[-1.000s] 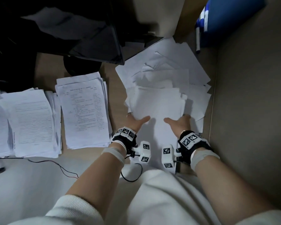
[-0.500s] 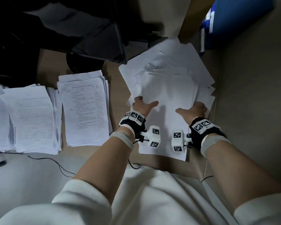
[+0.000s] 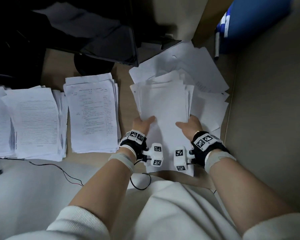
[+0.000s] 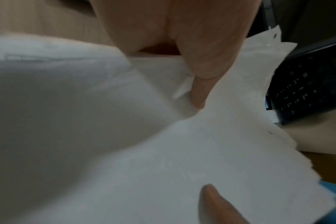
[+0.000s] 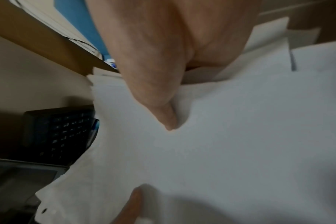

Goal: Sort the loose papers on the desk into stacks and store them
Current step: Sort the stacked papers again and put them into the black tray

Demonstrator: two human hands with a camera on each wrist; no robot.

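A bundle of blank white sheets (image 3: pixel 163 104) is held between both hands on the right part of the desk. My left hand (image 3: pixel 142 123) grips its left edge with the thumb on top, and my right hand (image 3: pixel 190 125) grips the right edge the same way. The fingers beneath are hidden. In the left wrist view my left thumb (image 4: pixel 199 91) presses into the paper (image 4: pixel 163 159). The right wrist view has my right thumb (image 5: pixel 163 113) dug into the same bundle (image 5: pixel 240 136). More loose sheets (image 3: pixel 203 66) lie fanned out behind and under the bundle.
Two stacks of printed pages (image 3: pixel 92 111) (image 3: pixel 36 122) lie to the left. A dark laptop (image 3: pixel 111 44) stands at the back, its keyboard (image 4: pixel 305 91) near the papers. A blue folder (image 3: pixel 255 21) and a pen (image 3: pixel 217 47) are at the back right. A partition wall (image 3: pixel 270 118) closes the right side. A thin wire (image 3: pixel 68 175) trails off the desk's front edge.
Both hands have slid away from my body along the sheets. The spread top sheets are now drawn into a narrower bundle between the hands.
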